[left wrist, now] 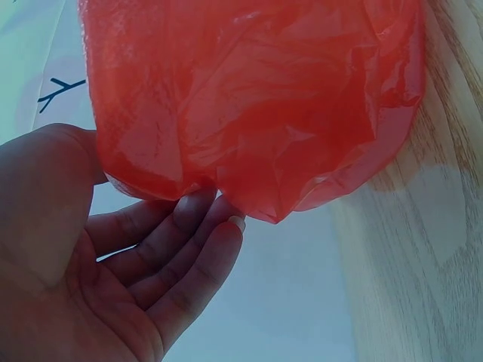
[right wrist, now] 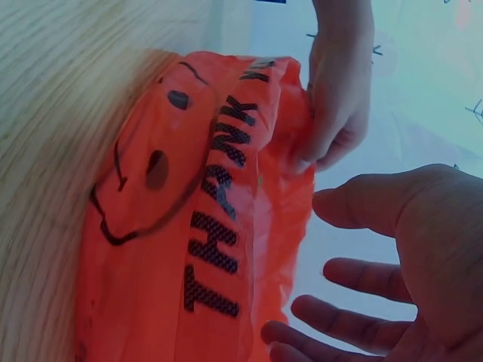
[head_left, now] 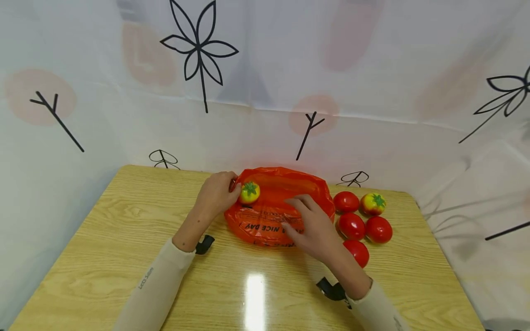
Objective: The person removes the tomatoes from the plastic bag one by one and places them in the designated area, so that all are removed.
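Observation:
A red plastic bag [head_left: 285,184] with black print lies spread on the table, its mouth facing up. My left hand [head_left: 215,195] pinches its left rim between thumb and fingers; in the left wrist view the fingers [left wrist: 211,253] curl under the red film. Just inside the bag beside that thumb sits a toy tomato [head_left: 250,193], yellow with a green leafy top. Over the bag's right part hovers my right hand [head_left: 316,230], fingers spread and holding nothing. In the right wrist view the bag's side shows a drawn face and the letters "THANK" [right wrist: 215,241].
To the right of the bag several red toy tomatoes [head_left: 352,226] lie grouped, one [head_left: 373,204] with its yellow-green top turned up. Behind the wooden table [head_left: 124,220] hangs a pale patterned cloth [head_left: 265,82].

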`<state>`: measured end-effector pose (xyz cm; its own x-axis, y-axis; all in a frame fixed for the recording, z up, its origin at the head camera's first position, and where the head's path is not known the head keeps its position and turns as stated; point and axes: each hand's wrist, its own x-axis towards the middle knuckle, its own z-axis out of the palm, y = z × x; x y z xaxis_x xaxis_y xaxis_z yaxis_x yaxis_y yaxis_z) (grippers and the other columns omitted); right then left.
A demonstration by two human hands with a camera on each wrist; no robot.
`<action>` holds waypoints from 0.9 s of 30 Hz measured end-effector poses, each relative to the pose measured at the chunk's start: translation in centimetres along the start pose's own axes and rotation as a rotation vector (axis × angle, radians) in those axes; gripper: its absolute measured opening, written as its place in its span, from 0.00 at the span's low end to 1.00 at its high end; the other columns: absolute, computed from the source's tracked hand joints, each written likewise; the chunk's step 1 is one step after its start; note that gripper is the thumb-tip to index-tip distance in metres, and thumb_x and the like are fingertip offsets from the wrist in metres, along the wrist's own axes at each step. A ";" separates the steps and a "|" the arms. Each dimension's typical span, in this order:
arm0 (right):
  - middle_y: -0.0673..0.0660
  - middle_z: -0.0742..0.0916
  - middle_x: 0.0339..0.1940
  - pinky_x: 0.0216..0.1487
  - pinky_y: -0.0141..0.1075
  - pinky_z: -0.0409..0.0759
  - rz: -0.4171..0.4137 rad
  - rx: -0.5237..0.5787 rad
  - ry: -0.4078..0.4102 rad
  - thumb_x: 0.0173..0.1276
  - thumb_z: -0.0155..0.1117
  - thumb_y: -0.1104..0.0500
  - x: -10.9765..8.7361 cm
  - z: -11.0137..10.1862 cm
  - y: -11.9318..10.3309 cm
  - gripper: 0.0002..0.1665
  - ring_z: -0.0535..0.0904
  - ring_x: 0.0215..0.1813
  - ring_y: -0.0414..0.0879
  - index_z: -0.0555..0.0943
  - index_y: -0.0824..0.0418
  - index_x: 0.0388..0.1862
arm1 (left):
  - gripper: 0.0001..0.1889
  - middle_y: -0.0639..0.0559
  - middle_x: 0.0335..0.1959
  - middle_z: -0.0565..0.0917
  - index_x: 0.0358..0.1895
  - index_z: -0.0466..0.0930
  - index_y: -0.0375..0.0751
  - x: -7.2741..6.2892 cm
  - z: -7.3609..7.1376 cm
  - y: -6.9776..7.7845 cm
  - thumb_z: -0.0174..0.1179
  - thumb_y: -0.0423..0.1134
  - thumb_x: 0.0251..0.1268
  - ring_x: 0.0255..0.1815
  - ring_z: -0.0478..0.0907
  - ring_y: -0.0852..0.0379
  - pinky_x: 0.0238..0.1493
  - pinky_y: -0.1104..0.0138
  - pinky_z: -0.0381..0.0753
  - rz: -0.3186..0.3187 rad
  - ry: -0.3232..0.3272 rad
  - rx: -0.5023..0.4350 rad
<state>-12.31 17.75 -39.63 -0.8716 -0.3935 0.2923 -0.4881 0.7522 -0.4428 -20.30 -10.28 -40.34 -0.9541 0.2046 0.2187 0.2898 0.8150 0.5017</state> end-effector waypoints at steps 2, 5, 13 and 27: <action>0.57 0.80 0.65 0.57 0.50 0.87 0.004 0.009 -0.013 0.67 0.77 0.53 0.3 0.2 -0.2 0.32 0.84 0.57 0.55 0.79 0.58 0.68 | 0.13 0.45 0.37 0.87 0.50 0.87 0.33 0.0 0.0 0.0 0.61 0.40 0.74 0.32 0.79 0.50 0.34 0.61 0.81 -0.002 0.000 0.002; 0.57 0.80 0.66 0.58 0.50 0.86 0.008 0.018 -0.028 0.68 0.77 0.53 0.7 0.5 -0.4 0.33 0.84 0.58 0.56 0.79 0.58 0.69 | 0.13 0.44 0.37 0.87 0.50 0.87 0.33 -0.1 0.0 0.0 0.62 0.40 0.74 0.33 0.80 0.50 0.34 0.60 0.82 -0.005 -0.002 0.004; 0.57 0.80 0.66 0.62 0.50 0.85 -0.007 0.024 -0.050 0.67 0.78 0.53 1.9 1.5 -0.8 0.34 0.83 0.61 0.56 0.79 0.58 0.70 | 0.13 0.44 0.38 0.87 0.50 0.87 0.33 -0.1 0.0 -0.1 0.61 0.40 0.74 0.33 0.80 0.50 0.33 0.60 0.81 -0.008 -0.006 0.005; 0.56 0.79 0.67 0.62 0.49 0.85 -0.004 0.046 -0.062 0.67 0.78 0.54 3.8 3.2 -1.6 0.34 0.83 0.61 0.55 0.79 0.59 0.70 | 0.13 0.45 0.37 0.87 0.49 0.87 0.33 0.0 -0.1 0.0 0.62 0.40 0.74 0.32 0.79 0.51 0.33 0.61 0.81 0.016 0.003 0.006</action>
<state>-15.01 13.37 -40.49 -0.8699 -0.4297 0.2422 -0.4923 0.7259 -0.4803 -20.26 -10.35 -40.27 -0.9491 0.2161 0.2290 0.3046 0.8148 0.4934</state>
